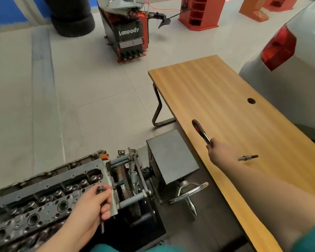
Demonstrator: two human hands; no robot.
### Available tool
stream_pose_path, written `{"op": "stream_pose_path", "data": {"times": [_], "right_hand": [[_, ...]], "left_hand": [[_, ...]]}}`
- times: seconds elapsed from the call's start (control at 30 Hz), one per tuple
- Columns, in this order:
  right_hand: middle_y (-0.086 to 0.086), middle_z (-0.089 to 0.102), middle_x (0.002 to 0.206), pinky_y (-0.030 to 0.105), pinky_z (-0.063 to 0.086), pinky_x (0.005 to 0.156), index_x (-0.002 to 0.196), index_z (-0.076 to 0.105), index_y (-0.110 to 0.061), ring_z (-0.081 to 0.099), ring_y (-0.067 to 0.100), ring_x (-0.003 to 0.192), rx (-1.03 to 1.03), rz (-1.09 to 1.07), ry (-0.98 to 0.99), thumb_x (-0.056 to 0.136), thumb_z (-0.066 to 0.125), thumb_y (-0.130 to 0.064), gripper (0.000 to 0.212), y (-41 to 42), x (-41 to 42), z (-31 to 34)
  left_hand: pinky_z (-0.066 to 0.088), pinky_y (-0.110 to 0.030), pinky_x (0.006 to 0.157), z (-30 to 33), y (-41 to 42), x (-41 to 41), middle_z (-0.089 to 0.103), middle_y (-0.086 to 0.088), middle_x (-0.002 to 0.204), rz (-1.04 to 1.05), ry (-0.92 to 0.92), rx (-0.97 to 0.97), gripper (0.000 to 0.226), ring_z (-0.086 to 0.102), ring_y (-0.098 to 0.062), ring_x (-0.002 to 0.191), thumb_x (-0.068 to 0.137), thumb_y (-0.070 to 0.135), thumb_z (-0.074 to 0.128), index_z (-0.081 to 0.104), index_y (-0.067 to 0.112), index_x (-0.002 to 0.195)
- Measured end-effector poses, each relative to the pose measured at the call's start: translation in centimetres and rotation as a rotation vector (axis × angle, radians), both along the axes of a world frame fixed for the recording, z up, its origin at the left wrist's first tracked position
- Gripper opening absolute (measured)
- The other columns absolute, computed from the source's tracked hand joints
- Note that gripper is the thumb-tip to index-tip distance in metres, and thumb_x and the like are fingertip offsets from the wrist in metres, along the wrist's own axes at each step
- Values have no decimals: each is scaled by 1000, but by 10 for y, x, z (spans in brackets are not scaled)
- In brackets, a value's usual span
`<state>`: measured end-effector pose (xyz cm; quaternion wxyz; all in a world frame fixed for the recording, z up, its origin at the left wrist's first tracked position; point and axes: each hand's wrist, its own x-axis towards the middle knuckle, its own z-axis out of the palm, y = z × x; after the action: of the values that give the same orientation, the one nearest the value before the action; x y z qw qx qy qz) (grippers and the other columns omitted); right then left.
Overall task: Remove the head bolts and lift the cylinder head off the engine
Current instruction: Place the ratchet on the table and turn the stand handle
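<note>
The left hand (91, 206) grips a long head bolt (100, 206), fingers curled around its shank, with the flanged bolt head uppermost and the tip pointing down beside the end of the cylinder head (44, 195). The cylinder head sits on the engine at lower left, valve springs exposed, mounted on an engine stand (135, 179) with a handwheel (191, 192). The right hand (216, 151) reaches over the wooden table (225, 99) and holds the ratchet wrench (201, 131) by its lower end, the red-and-black handle pointing away; whether the tool rests on the tabletop cannot be told. A second bolt (247, 158) lies on the table just beside the right wrist. The step in hand appears to be bolt removal, with extracted bolts collected on the table. The next move likely calls for placing the held bolt beside the other. Beyond stand a tyre changer (127, 31) and a car (289, 51).
</note>
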<state>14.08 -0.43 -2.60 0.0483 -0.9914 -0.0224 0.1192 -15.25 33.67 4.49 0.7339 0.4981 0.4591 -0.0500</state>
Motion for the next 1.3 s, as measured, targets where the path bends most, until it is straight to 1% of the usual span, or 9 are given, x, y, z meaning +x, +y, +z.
{"op": "stream_pose_path", "data": {"times": [0.2, 0.33, 0.43, 0.63, 0.83, 0.93, 1.03, 1.17, 1.3], "right_hand": [[-1, 62, 80, 43, 60, 68, 105, 51, -30, 62, 23, 70, -17, -66, 87, 106, 43, -45, 17, -17, 23, -26], [1, 64, 87, 40, 62, 70, 110, 53, -29, 65, 20, 75, -12, -108, 215, 102, 47, -26, 10, -23, 22, -46], [1, 63, 88, 39, 62, 71, 111, 57, -27, 65, 18, 78, -52, -68, 201, 103, 49, -24, 12, -29, 20, -53], [1, 55, 115, 45, 47, 101, 127, 68, -34, 47, 27, 118, -293, 20, -7, 98, 62, -33, 30, -30, 13, -40], [5, 58, 130, 47, 47, 102, 131, 64, -23, 52, 29, 120, 192, -116, -76, 94, 58, -31, 38, 54, -33, -3], [-10, 60, 116, 36, 46, 99, 123, 65, -28, 54, 16, 117, 526, 62, -96, 95, 63, -24, 28, 140, -86, 27], [-20, 56, 105, 26, 47, 93, 120, 66, -30, 51, 3, 107, 659, 380, -17, 97, 62, -23, 24, 230, -156, 54], [-15, 66, 114, 27, 49, 86, 123, 64, -33, 57, 8, 109, 586, 795, 77, 99, 54, -38, 26, 334, -247, 63], [-5, 69, 122, 40, 54, 94, 130, 65, -28, 59, 20, 115, 432, 956, 144, 101, 51, -38, 33, 416, -298, 55]], "left_hand": [[29, -24, 39, 8, -15, 14, 52, -8, 65, 17, 38, 14, 15, 36, -15, 48, 107, 1, 49, 56, -4, 119], [28, -25, 39, 13, -11, 18, 50, -9, 68, 48, 39, 8, 18, 34, -15, 50, 107, 1, 47, 55, -5, 123], [29, -26, 41, 14, -4, 15, 51, -8, 67, 75, 43, 10, 20, 35, -15, 51, 107, 2, 47, 56, -3, 124], [28, -24, 39, 11, 7, 12, 49, -8, 68, 110, 32, -13, 20, 33, -15, 51, 107, 0, 46, 55, -5, 124], [31, -25, 41, 17, 33, -3, 49, -9, 69, 225, -46, -116, 16, 35, -15, 53, 106, 0, 45, 55, 1, 119], [37, -27, 45, 17, 56, -26, 49, -8, 70, 315, -90, -180, 18, 39, -16, 56, 105, 0, 44, 55, 3, 119], [46, -35, 60, 17, 89, -59, 60, -10, 72, 403, -121, -203, 22, 53, -21, 63, 106, 1, 44, 59, 5, 122], [54, -46, 87, 20, 146, -116, 75, -11, 87, 539, -161, -163, 22, 69, -27, 82, 105, 3, 50, 63, 10, 122], [49, -55, 105, 15, 205, -164, 78, -14, 110, 660, -151, -130, 18, 72, -29, 95, 105, 5, 53, 63, 16, 116]]}}
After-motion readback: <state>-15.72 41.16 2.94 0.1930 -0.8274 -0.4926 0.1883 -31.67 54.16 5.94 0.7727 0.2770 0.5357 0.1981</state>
